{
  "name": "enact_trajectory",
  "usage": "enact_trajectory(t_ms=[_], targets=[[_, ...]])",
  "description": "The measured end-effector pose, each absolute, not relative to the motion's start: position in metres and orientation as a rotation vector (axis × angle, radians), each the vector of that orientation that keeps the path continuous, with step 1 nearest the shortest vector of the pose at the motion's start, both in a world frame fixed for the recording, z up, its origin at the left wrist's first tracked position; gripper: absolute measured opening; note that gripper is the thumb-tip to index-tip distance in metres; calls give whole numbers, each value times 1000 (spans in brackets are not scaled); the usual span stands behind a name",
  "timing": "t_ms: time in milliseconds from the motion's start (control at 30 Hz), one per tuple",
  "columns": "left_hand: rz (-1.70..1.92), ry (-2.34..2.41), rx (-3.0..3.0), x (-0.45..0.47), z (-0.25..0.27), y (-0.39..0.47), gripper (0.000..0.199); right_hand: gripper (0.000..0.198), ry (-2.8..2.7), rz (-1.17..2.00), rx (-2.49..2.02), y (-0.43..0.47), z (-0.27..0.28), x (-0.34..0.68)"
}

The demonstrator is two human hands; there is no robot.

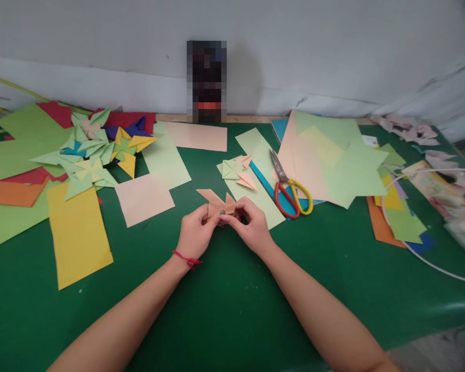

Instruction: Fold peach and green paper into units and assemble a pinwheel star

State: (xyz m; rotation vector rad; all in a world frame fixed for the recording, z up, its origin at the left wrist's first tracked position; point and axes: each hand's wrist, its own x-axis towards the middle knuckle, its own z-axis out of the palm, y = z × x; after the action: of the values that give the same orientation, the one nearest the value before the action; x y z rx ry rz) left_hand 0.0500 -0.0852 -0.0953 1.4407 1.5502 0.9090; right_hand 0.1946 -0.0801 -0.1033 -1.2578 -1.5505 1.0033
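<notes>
A small folded piece of peach paper (214, 199) with pointed flaps is pinched between both hands above the green table. My left hand (197, 230), with a red string bracelet at the wrist, closes on its left side. On the right side, my right hand (254, 226) grips it with thumb and fingers. The two thumbs come together at its near edge, and the fingers behind the paper are mostly hidden. Just beyond lies a green and peach folded paper piece (232, 169), resting on a pale green strip (269, 209).
Scissors (287, 188) with red and yellow handles lie right of the hands. Folded paper stars (89, 173) and coloured sheets (79, 232) cover the left side. Large pale sheets (333, 170) lie at the right, near a white cable (430, 262). A blurred dark object (206, 77) leans on the wall.
</notes>
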Motion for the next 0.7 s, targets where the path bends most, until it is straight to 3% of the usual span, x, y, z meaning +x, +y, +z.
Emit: enact_trajectory(t_ms=[700], targets=[[949,1569,1577,51,-98,-91,37,25,-1516,1077,-1286,-82,-107,195]])
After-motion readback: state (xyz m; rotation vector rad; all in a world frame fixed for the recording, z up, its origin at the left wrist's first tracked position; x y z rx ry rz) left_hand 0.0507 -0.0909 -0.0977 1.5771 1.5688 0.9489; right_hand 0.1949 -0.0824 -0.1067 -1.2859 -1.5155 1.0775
